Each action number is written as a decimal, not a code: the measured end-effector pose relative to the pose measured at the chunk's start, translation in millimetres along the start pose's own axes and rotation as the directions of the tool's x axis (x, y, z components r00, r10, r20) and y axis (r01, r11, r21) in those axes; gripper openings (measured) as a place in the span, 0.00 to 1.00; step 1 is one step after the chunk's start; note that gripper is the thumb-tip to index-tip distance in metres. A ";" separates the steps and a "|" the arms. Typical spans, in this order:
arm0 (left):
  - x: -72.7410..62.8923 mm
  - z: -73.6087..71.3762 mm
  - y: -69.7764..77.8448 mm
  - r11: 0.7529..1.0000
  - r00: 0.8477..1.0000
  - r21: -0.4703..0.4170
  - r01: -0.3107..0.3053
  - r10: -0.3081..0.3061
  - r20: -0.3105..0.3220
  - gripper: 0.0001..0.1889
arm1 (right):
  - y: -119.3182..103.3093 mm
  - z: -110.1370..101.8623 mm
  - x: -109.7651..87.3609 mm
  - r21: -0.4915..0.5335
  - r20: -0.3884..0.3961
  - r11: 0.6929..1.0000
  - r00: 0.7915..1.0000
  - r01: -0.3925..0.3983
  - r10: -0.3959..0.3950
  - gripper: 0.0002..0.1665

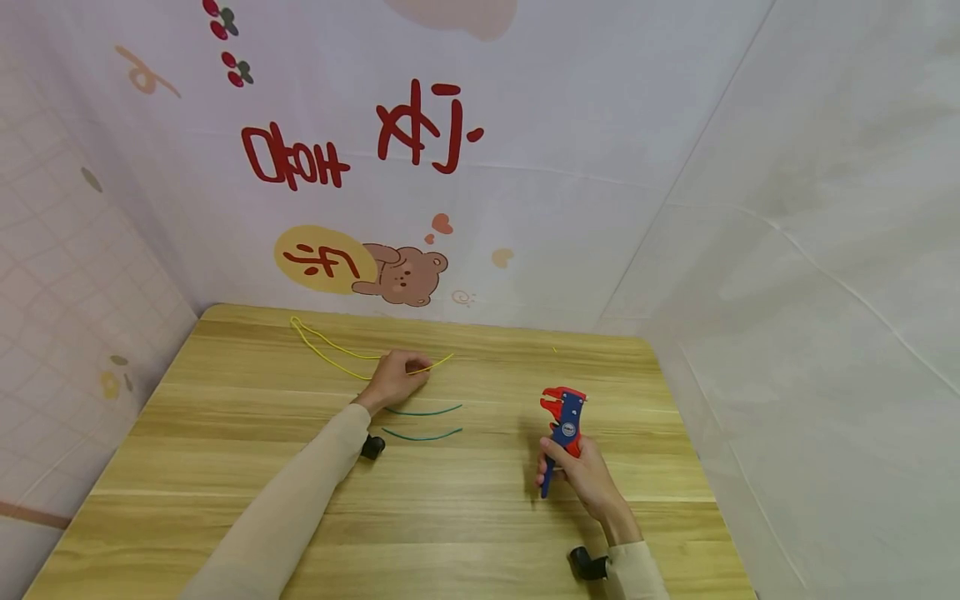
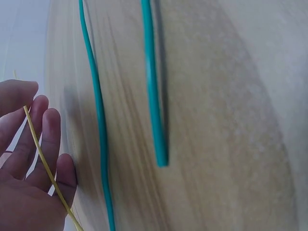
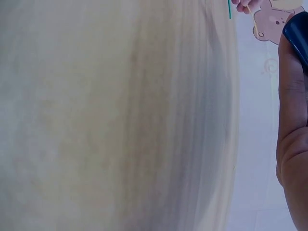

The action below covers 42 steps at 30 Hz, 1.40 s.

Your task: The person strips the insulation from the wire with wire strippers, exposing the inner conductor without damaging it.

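Note:
My left hand (image 1: pixel 393 379) pinches a yellow wire (image 1: pixel 442 360) between thumb and fingertips near one end. In the left wrist view the yellow wire (image 2: pixel 50 175) runs slanting across the palm. The rest of it loops out over the table to the back left. Two short teal wires lie beside this hand: the upper one (image 1: pixel 427 414) partly behind it, the lower one (image 1: pixel 423 439) nearer me. My right hand (image 1: pixel 588 475) grips a red-and-blue wire stripper (image 1: pixel 567 417) by its handles, with the jaws pointing away from me. Only the tool's blue handle tip (image 3: pixel 298 36) shows in the right wrist view.
A tiny yellow scrap (image 1: pixel 555 349) lies near the back edge of the wooden table (image 1: pixel 465 533). White printed cloth (image 1: pixel 555 208) hangs behind the table and along both sides. A black wrist mount (image 1: pixel 588 564) sits at the right wrist, another (image 1: pixel 372 447) at the left.

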<state>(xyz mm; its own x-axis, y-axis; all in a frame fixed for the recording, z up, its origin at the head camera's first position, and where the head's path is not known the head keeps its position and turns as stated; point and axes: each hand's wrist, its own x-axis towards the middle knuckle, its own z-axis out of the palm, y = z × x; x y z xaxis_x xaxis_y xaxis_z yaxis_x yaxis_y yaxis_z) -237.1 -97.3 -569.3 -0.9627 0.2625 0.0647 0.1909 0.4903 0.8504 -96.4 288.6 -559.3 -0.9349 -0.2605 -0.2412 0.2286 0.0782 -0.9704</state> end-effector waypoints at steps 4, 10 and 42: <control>-0.2 -0.2 1.0 1.000 1.000 -0.017 -0.002 0.002 0.005 0.13 | 1.1 0.3 -0.6 -0.003 -0.003 1.000 1.000 -0.004 0.004 0.32; -0.8 0.3 2.1 0.999 1.000 -0.035 0.011 -0.011 0.019 0.15 | 1.1 1.5 -0.9 -0.001 -0.012 1.000 1.000 -0.011 0.011 0.32; -12.5 -12.6 6.0 0.997 0.990 -0.058 0.054 -0.046 0.134 0.38 | -1.2 5.3 -2.4 -0.004 -0.010 1.000 1.000 0.009 -0.009 0.29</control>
<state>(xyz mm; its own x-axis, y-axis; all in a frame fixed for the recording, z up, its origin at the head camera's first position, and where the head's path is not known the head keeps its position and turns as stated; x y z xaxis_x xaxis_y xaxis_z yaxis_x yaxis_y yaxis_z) -226.3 -108.1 -558.5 -0.9362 0.3486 -0.0448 0.1272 0.4549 0.8814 -93.1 284.1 -557.6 -0.9394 -0.2520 -0.2324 0.2193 0.0795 -0.9724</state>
